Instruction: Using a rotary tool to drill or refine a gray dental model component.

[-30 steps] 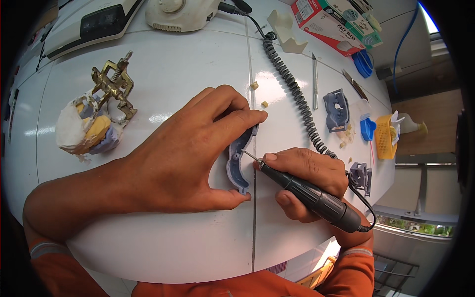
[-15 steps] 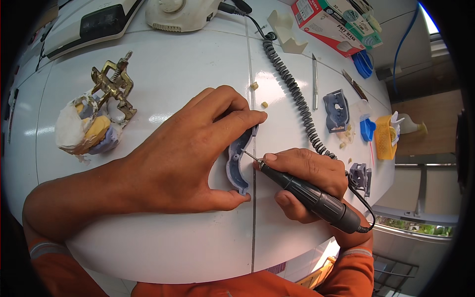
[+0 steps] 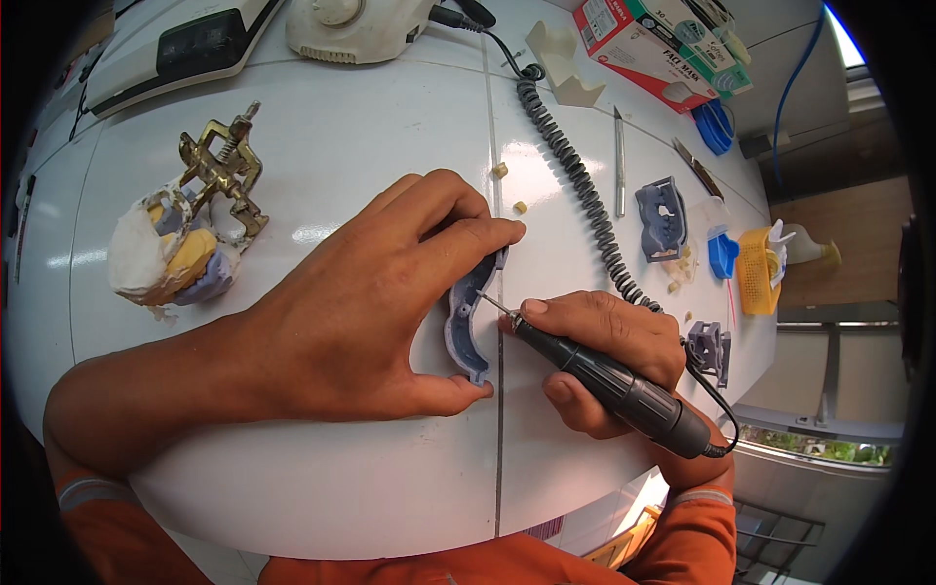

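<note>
My left hand (image 3: 380, 283) grips a curved blue-grey dental tray-like piece (image 3: 470, 341) between thumb and fingers, its hollow side facing right. Part of the piece is hidden behind the fingers. In my right hand (image 3: 609, 341) is a black rotary handpiece (image 3: 614, 390), held like a pen. Its thin metal bur reaches the inner wall of the piece near the middle; whether it touches I cannot tell. A coiled grey cord (image 3: 585, 185) runs from the back of the table toward the handpiece.
On the left stands a brass articulator (image 3: 224, 171) with a plaster dental model (image 3: 161, 258). A cream control unit (image 3: 356, 29) sits at the back. Rightward lie a craft knife (image 3: 620, 161), another blue-grey piece (image 3: 663, 219), a yellow basket (image 3: 756, 273) and a mask box (image 3: 663, 49). Small yellowish bits (image 3: 521, 207) lie nearby.
Hardly anything differs. The bur tip has shifted very slightly upward along the piece's inner wall; both hands keep their grip.
</note>
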Available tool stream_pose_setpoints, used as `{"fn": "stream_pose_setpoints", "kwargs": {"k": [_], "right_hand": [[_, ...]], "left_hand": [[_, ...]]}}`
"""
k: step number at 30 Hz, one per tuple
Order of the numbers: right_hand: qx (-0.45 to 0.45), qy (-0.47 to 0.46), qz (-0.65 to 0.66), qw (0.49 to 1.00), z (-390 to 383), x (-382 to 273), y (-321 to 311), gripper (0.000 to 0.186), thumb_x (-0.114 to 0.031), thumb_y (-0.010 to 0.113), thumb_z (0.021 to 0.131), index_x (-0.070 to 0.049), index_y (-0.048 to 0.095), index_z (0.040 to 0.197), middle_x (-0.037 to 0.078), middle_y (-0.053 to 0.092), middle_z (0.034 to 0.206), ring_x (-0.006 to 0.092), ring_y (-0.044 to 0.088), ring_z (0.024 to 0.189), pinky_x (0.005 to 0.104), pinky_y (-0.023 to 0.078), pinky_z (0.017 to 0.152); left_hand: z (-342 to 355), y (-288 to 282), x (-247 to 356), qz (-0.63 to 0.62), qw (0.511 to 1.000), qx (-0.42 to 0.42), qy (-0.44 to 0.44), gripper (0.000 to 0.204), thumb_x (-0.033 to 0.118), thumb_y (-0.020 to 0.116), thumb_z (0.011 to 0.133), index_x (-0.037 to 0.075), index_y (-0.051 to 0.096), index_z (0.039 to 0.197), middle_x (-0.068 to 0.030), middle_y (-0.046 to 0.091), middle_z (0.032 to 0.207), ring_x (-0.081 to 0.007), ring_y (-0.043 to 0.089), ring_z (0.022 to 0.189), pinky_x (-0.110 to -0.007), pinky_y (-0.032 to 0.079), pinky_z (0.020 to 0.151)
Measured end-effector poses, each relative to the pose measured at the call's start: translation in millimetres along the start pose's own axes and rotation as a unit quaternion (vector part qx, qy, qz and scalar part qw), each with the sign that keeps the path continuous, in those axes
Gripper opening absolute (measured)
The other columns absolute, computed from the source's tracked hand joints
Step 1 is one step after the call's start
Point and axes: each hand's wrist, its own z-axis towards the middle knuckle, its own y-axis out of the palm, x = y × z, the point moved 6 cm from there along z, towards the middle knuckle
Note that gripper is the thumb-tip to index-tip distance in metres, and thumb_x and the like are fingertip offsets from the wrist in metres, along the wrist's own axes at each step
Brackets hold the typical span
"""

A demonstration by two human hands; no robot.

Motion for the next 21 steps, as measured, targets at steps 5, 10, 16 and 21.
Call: {"fn": "stream_pose_setpoints", "kwargs": {"k": [5, 10, 16, 21], "right_hand": [[-0.022, 0.005, -0.006, 1.0, -0.8, -2.5, 0.1, 0.043, -0.012, 0.075, 0.083, 0.008, 0.073, 0.121, 0.022, 0.079, 0.099, 0.0329, 0.08, 0.087, 0.037, 0.064, 0.08], [-0.034, 0.032, 0.006, 0.999, -1.1, -0.6, 0.0, 0.042, -0.015, 0.075, 0.086, 0.008, 0.073, 0.121, 0.023, 0.079, 0.103, 0.0353, 0.08, 0.093, 0.039, 0.064, 0.084], [-0.006, 0.002, 0.001, 1.0, 0.8, -1.4, -1.0, 0.044, -0.01, 0.077, 0.082, 0.008, 0.074, 0.121, 0.021, 0.078, 0.096, 0.0304, 0.079, 0.083, 0.0346, 0.064, 0.076], [-0.006, 0.007, -0.001, 1.0, 1.2, -1.6, -0.6, 0.044, -0.01, 0.077, 0.081, 0.008, 0.074, 0.121, 0.022, 0.078, 0.096, 0.0316, 0.079, 0.084, 0.0359, 0.064, 0.076]], "left_hand": [[-0.1, -0.4, 0.0, 0.002, 1.0, 0.001, 0.0, 0.092, 0.028, 0.095, 0.07, -0.003, 0.056, 0.147, -0.0188, 0.053, 0.129, -0.0328, 0.058, 0.119, -0.04, 0.052, 0.099], [0.0, -0.3, -0.1, 0.001, 1.0, 0.002, 0.002, 0.092, 0.028, 0.095, 0.07, -0.003, 0.055, 0.147, -0.0188, 0.053, 0.129, -0.0328, 0.058, 0.119, -0.04, 0.052, 0.099], [0.2, -0.2, 0.0, 0.002, 1.0, 0.002, 0.0, 0.092, 0.028, 0.096, 0.07, -0.002, 0.056, 0.147, -0.0187, 0.053, 0.129, -0.0329, 0.058, 0.118, -0.041, 0.052, 0.098], [0.3, -0.7, 0.2, 0.003, 1.0, 0.001, 0.0, 0.092, 0.028, 0.096, 0.07, -0.002, 0.056, 0.147, -0.0189, 0.053, 0.129, -0.033, 0.058, 0.118, -0.041, 0.052, 0.098]]}}
